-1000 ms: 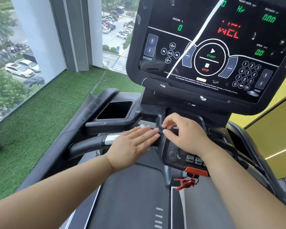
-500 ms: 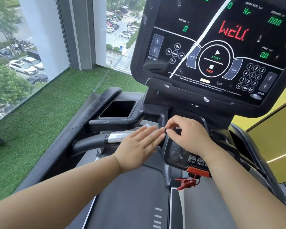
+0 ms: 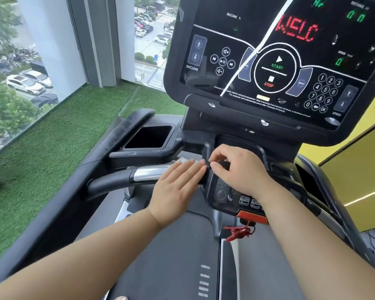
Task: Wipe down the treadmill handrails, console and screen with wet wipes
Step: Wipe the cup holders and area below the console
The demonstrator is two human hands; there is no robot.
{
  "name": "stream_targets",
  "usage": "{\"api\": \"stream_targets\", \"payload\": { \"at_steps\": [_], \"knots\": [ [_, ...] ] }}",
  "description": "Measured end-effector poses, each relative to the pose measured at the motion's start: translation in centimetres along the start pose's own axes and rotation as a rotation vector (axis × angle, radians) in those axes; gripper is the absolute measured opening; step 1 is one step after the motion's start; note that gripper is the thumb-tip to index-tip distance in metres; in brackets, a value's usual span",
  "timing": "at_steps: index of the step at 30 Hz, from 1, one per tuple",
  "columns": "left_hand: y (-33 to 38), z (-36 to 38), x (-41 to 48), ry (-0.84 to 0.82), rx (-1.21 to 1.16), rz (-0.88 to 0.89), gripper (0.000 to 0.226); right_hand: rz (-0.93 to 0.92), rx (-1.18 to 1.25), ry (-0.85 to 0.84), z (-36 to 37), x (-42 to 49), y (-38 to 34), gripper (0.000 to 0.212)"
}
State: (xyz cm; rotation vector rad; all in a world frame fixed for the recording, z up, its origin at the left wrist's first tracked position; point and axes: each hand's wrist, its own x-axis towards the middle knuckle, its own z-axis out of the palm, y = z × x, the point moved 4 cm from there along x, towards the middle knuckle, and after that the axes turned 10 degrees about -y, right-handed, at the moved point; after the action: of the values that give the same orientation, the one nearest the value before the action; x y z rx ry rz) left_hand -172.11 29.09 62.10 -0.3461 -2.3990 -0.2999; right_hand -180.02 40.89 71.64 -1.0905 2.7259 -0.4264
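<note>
Left hand (image 3: pixel 178 189) lies flat with fingers straight, pressing a crumpled white wet wipe (image 3: pixel 183 159) onto the chrome-and-black handrail bar (image 3: pixel 147 173) at frame centre. Right hand (image 3: pixel 238 169) is just beside it, thumb and forefinger pinched together; can't tell on what. Black glossy console panel (image 3: pixel 225 35) sits upper right.

You had a matt black handrail (image 3: pixel 108 182) with a shiny chrome band (image 3: pixel 148 173), glossy plastic console screen (image 3: pixel 277 61), rough green turf (image 3: pixel 59 148) alongside.

Your single head camera looks forward and down, close over the handrail (image 3: pixel 108 180), with the console (image 3: pixel 268 68) looming just above it
</note>
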Motion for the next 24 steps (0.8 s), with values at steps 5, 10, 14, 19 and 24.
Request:
{"api": "stream_targets", "payload": {
  "at_steps": [5,10,14,19,24],
  "knots": [
    [-2.9,0.2,-3.2,-0.113,0.267,0.229,0.072,-0.014,-0.018,-0.015,0.0,0.0,0.1,0.007],
    [-1.2,0.8,-1.9,-0.139,0.316,0.312,0.063,-0.054,-0.05,0.004,0.1,-0.1,-0.1,0.006],
    [-2.1,0.6,-3.2,-0.203,0.388,0.343,0.063,-0.07,-0.053,0.012,0.0,-0.2,0.0,0.008],
    [-2.2,-0.1,-3.2,-0.218,0.36,0.235,0.058,-0.114,-0.087,0.038,0.0,-0.3,-0.3,0.01],
    [-0.1,-0.6,0.3,-0.231,0.108,-0.003,0.05,-0.141,-0.097,0.053,0.0,-0.3,-0.4,0.009]
  ]
}}
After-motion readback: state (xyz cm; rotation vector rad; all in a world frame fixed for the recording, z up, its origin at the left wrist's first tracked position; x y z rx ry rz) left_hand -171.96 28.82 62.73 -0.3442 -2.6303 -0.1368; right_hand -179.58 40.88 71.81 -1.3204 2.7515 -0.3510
